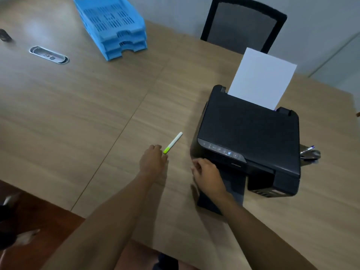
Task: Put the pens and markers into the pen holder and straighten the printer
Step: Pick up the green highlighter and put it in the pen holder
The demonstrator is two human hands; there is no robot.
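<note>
Wood-grain worktop (78, 106), smooth, seamed. Far left, blue slotted plastic trays (113, 26), stacked. Left hand (153, 160) flat, fingers loosely curled, holding nothing, fingertips touching green end of white marker (173, 143); long axis diagonal, white end up-right toward printer (251, 141). Right hand (206, 174) loosely curled against boxy matte-black printer's front-left corner; grasp unclear. White paper (263, 78) upright behind. Pen holder (310, 153) beside printer, right, partly hidden.

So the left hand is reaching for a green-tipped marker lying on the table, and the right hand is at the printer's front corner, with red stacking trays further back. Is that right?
Not quite: the stacking trays are blue, not red, as the head view shows. The rest holds: the left hand reaches toward the green-tipped marker on the table, and the right hand is at the printer's front corner.
</note>
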